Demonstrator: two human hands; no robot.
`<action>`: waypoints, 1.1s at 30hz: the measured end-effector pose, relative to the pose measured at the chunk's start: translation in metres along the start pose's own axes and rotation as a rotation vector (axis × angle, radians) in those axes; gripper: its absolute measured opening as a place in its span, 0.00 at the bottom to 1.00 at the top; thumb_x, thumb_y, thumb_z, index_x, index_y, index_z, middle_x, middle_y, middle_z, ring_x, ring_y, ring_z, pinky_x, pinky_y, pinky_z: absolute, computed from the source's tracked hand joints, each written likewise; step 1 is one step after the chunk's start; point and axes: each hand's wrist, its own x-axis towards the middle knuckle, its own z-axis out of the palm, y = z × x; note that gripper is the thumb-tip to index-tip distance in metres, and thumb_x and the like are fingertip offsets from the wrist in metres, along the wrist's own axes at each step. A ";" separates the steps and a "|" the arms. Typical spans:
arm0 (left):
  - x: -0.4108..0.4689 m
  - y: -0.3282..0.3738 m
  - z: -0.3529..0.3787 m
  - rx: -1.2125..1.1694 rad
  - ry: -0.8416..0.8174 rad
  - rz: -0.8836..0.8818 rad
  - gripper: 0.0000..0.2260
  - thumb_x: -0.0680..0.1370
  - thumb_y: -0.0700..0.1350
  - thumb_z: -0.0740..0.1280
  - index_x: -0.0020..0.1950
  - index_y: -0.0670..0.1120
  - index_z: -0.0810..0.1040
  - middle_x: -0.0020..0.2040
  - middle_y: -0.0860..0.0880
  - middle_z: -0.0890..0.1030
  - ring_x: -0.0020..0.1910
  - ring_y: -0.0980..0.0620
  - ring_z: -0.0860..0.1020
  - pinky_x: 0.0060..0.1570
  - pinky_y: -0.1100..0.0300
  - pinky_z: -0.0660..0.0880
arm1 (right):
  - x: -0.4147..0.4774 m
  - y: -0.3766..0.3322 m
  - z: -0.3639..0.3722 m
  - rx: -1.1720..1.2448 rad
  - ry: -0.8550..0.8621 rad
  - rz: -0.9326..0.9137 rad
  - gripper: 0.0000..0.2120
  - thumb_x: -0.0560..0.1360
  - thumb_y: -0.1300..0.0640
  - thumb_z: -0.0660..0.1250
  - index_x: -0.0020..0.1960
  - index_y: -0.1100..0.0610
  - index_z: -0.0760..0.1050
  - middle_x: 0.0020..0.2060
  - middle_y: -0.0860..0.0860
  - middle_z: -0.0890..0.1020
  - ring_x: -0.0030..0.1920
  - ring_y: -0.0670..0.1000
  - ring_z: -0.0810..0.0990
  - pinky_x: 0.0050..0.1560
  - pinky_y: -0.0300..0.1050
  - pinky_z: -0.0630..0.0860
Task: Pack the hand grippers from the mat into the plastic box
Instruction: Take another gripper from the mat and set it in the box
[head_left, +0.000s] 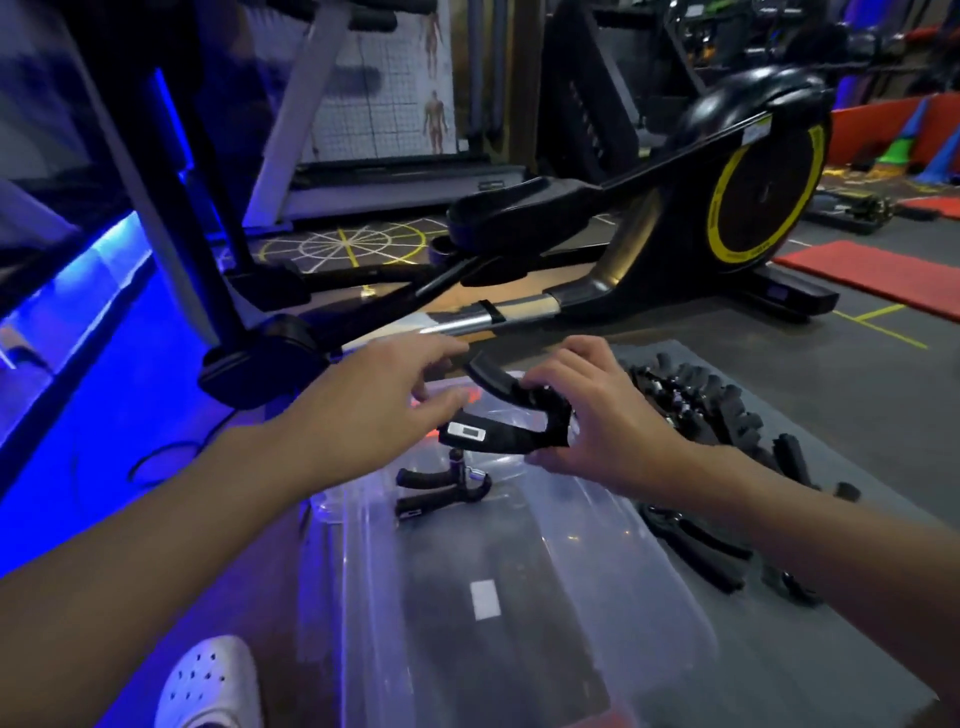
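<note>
A black hand gripper (501, 415) with a small white counter window hangs over the far end of the clear plastic box (670, 613). My right hand (608, 415) grips its spring end. My left hand (384, 400) touches the counter handle with thumb and fingertips. Another black hand gripper (441, 486) lies on the box floor at the far end. A row of several black hand grippers (727, 415) lies on the grey mat (857, 441) to the right of the box, and more hand grippers (701, 545) lie beside the box wall.
A black and yellow elliptical trainer (727, 208) stands just beyond the box. A blue-lit wall is on the left, with a machine post (208, 234) before it. A white clog (213, 686) shows at the bottom left. A red mat (883, 275) lies at the far right.
</note>
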 end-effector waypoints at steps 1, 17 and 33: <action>-0.003 -0.005 0.000 -0.039 -0.004 -0.010 0.20 0.77 0.56 0.68 0.68 0.56 0.73 0.55 0.58 0.79 0.45 0.61 0.78 0.47 0.63 0.75 | 0.004 -0.003 0.004 -0.001 -0.001 -0.021 0.33 0.60 0.48 0.79 0.61 0.51 0.72 0.55 0.39 0.71 0.63 0.53 0.65 0.61 0.53 0.71; 0.010 -0.055 0.007 -0.144 0.017 -0.133 0.09 0.73 0.42 0.74 0.50 0.54 0.80 0.36 0.53 0.81 0.36 0.54 0.80 0.42 0.54 0.78 | 0.034 -0.015 0.048 -0.066 -0.067 -0.185 0.29 0.64 0.49 0.77 0.61 0.55 0.73 0.57 0.49 0.75 0.65 0.55 0.66 0.60 0.54 0.72; 0.000 -0.054 0.010 -0.236 0.118 -0.157 0.12 0.72 0.38 0.74 0.47 0.55 0.81 0.42 0.49 0.83 0.44 0.50 0.82 0.50 0.50 0.79 | 0.036 -0.004 0.026 0.632 -0.103 0.361 0.12 0.72 0.61 0.73 0.52 0.49 0.78 0.40 0.53 0.84 0.42 0.56 0.83 0.50 0.59 0.80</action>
